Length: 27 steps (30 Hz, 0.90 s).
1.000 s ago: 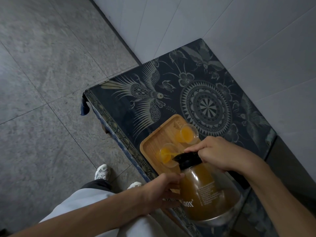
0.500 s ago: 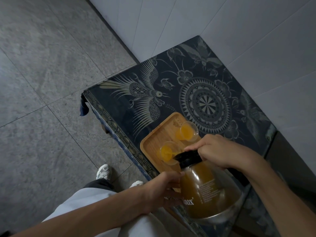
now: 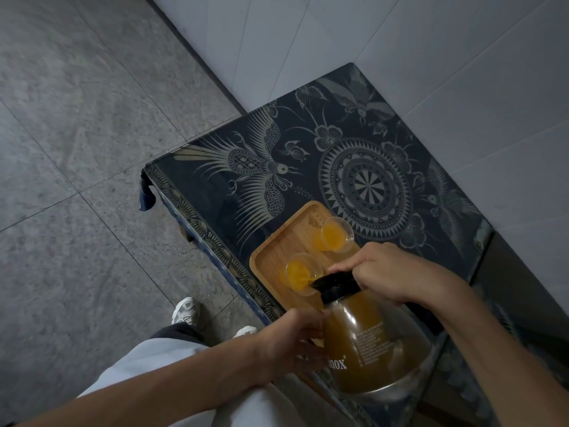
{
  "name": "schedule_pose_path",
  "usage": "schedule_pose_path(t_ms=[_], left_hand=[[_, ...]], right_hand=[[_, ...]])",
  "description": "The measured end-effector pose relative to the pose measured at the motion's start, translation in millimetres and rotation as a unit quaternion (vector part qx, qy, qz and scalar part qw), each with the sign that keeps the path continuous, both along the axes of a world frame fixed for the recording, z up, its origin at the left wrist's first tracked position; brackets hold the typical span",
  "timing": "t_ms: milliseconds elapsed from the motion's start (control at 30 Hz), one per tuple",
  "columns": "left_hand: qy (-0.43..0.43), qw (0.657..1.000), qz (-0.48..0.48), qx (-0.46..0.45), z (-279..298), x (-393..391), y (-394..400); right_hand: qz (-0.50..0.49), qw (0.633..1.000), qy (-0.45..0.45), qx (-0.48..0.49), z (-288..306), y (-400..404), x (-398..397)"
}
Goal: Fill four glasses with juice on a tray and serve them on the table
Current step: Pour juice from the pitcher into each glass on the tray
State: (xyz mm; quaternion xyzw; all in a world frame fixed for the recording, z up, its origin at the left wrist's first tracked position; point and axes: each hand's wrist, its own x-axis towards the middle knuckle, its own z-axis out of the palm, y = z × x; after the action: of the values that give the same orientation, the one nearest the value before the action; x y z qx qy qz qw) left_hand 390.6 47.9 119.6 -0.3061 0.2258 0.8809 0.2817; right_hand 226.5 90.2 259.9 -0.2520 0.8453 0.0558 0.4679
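Left hand point(image 3: 291, 343) cups the side of the jug point(image 3: 366, 343), tilted over the near glass point(image 3: 300, 274) on the tray point(image 3: 271, 254), far glass point(image 3: 334, 234) already holding juice, right hand point(image 3: 385, 272) clamped around the jug's handle above the tabletop point(image 3: 215, 192).

Plenty of open room on the far half of the table point(image 3: 308, 143), over the bird and mandala print, right up to the tiled wall point(image 3: 431, 57). Near side is crowded: wooden tray point(image 3: 268, 251) sitting at the front edge, two glasses of juice on it, far glass point(image 3: 334, 234) at the tray's back right, near glass point(image 3: 297, 272) just behind the jug's black lid. Glass jug point(image 3: 369, 343) tilted over the tray's near end, blocking that whole corner. Left hand point(image 3: 292, 340) pressed on the jug's side, right hand point(image 3: 388, 272) over the lid and handle. Only the tray's bare left strip open, reachable from the floor side.
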Motion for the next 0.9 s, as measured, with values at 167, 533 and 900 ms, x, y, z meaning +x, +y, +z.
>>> schedule_pose_path(t_ms=[167,533,900], left_hand=[[-0.008,1.0,0.0,0.004,0.9,-2.7,1.2],[0.0,1.0,-0.01,0.005,0.8,-6.0,2.5],[-0.006,1.0,-0.013,0.004,-1.6,-6.9,1.9]], right_hand=[[-0.003,1.0,0.0,-0.001,2.4,-0.1,-0.5],[0.001,1.0,0.001,0.01,5.9,0.2,-0.9],[-0.005,1.0,-0.009,0.011,-1.2,1.3,-5.5]])
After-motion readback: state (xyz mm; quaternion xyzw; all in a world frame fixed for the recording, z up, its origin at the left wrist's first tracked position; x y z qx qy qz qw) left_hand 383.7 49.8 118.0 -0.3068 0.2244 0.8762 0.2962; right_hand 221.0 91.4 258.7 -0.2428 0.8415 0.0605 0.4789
